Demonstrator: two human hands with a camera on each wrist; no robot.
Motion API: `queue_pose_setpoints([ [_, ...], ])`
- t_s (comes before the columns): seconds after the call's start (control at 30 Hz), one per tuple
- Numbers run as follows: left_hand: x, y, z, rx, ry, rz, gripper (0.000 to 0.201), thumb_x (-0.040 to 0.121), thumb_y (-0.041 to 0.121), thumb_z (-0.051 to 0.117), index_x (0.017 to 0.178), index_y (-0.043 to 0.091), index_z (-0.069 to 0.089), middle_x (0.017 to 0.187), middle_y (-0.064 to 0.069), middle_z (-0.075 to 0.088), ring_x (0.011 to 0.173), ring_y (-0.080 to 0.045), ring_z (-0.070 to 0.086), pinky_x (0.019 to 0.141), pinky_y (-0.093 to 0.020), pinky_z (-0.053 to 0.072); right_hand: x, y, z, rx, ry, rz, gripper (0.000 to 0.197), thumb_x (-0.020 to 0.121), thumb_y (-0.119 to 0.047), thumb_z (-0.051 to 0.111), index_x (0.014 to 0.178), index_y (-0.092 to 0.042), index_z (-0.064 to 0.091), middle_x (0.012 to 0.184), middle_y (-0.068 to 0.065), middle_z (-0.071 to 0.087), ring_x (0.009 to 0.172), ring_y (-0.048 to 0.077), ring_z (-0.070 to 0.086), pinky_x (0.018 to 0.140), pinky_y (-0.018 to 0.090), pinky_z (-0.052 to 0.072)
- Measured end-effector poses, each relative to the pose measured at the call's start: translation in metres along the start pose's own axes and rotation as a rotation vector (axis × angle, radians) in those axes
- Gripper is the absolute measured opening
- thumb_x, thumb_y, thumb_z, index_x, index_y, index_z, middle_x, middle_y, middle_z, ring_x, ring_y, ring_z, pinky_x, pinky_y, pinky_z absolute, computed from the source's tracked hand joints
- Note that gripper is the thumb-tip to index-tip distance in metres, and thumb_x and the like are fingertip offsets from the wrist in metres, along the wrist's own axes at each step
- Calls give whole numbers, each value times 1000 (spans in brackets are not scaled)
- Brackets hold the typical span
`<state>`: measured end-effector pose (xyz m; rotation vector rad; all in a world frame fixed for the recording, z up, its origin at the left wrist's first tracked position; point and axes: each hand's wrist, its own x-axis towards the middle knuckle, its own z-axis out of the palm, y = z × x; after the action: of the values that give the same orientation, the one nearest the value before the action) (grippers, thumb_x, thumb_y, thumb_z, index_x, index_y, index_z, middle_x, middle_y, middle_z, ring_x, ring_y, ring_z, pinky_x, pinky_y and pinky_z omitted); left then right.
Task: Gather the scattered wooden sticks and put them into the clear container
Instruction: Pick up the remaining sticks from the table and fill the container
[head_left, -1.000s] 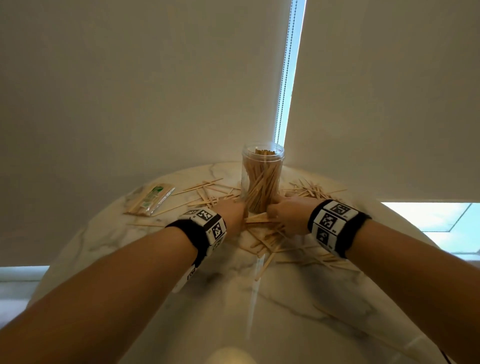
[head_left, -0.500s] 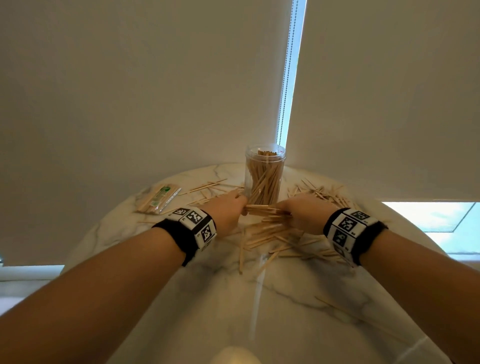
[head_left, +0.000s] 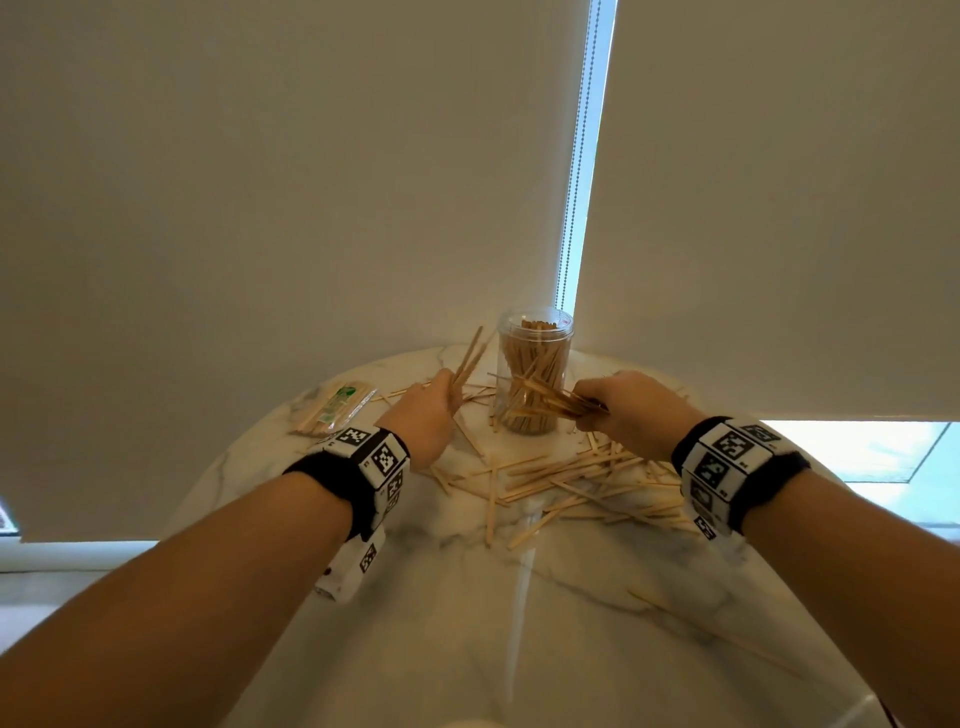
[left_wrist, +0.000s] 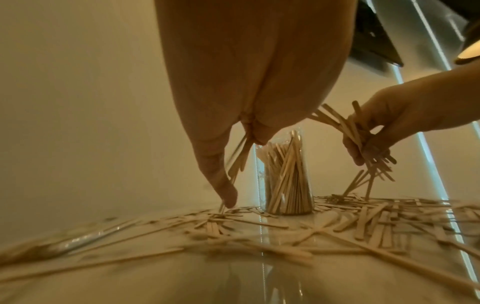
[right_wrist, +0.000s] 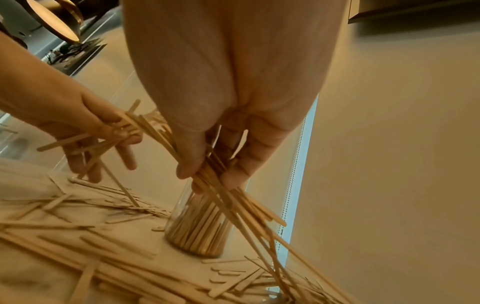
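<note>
A clear container (head_left: 535, 374), upright and packed with wooden sticks, stands at the far side of the marble table (head_left: 467, 623). Loose wooden sticks (head_left: 571, 483) lie scattered in front of it and to its right. My left hand (head_left: 434, 408) is raised left of the container and pinches a few sticks (head_left: 470, 358) that point up toward the rim. My right hand (head_left: 618, 408) hovers right of the container and grips a thicker bundle (head_left: 558, 400), which crosses in front of the container's wall. In the right wrist view the bundle (right_wrist: 233, 197) slants down past the container (right_wrist: 197, 228).
A plastic packet of sticks (head_left: 335, 408) lies at the table's back left. More sticks (head_left: 675, 608) lie near the table's right edge. Closed roller blinds hang right behind the table, with a bead chain (head_left: 576, 156) just behind the container.
Both hands have lifted off the table and moved apart. The left has tipped its few sticks upright beside the container; the right has raised a bundle in front of it.
</note>
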<state>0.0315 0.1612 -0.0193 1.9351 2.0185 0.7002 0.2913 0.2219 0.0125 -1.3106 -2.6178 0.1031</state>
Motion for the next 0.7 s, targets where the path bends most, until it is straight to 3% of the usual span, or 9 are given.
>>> queue_pose_setpoints([
  [0.1, -2, -7, 3, -102, -67, -134, 12, 102, 11, 40, 114, 10, 42, 98, -13, 64, 86, -29, 63, 75, -43, 53, -4, -3, -1, 119, 61, 12, 14, 95, -30, 65, 85, -36, 58, 73, -12, 60, 70, 10, 57, 63, 27, 40],
  [0.13, -2, -8, 5, -167, -68, -173, 13, 102, 12, 41, 115, 11, 43, 103, -13, 66, 89, -28, 65, 75, -41, 56, -5, -6, -2, 172, 85, 4, 13, 95, -30, 65, 86, -37, 59, 75, -12, 61, 70, 9, 57, 63, 27, 40],
  [0.23, -2, -5, 2, -393, 25, -234, 12, 106, 14, 37, 115, 11, 45, 96, -8, 71, 68, -13, 59, 52, -22, 45, -7, -17, -8, 349, 177, -32, 2, 96, -29, 65, 98, -29, 65, 86, -12, 66, 80, 4, 60, 66, 20, 42],
  [0.3, 1, -5, 3, -491, 57, -255, 17, 105, 13, 35, 117, 12, 48, 89, -6, 72, 65, -15, 54, 57, -27, 43, -4, -24, -10, 480, 221, -38, 13, 96, -30, 66, 108, -26, 69, 92, -11, 70, 86, 3, 64, 73, 18, 47],
  [0.4, 4, -1, 7, -434, 81, -260, 20, 105, 16, 35, 116, 14, 52, 95, -7, 69, 76, -20, 57, 68, -34, 49, 1, -31, -10, 731, 212, -16, 21, 95, -27, 67, 115, -21, 70, 96, -6, 76, 87, 9, 72, 81, 32, 59],
  [0.47, 5, 8, 5, -467, 161, -244, 24, 106, 28, 37, 115, 14, 54, 98, -6, 63, 83, -21, 58, 79, -40, 52, 4, -34, -8, 851, 190, -4, 21, 95, -23, 67, 116, -18, 70, 98, -1, 77, 88, 15, 75, 84, 39, 61],
  [0.53, 4, 23, 3, -606, 204, -234, 36, 106, 46, 34, 115, 16, 51, 92, -3, 59, 78, -18, 56, 74, -39, 52, 6, -38, -7, 906, 176, 11, 21, 95, -20, 67, 115, -13, 70, 98, 3, 77, 87, 18, 76, 84, 41, 61],
  [0.6, 2, 36, 3, -759, 159, -208, 51, 101, 63, 30, 120, 20, 49, 91, -1, 58, 78, -17, 56, 72, -37, 51, 7, -43, -7, 940, 165, 17, 21, 95, -19, 68, 113, -9, 71, 95, 6, 78, 84, 20, 76, 82, 41, 62],
  [0.7, -1, 54, 9, -868, -14, -92, 76, 85, 83, 36, 121, 19, 54, 103, -4, 69, 93, -18, 70, 85, -39, 58, 5, -54, -7, 964, 130, -6, 17, 97, -17, 65, 109, -7, 71, 91, 7, 77, 81, 22, 76, 78, 37, 63],
])
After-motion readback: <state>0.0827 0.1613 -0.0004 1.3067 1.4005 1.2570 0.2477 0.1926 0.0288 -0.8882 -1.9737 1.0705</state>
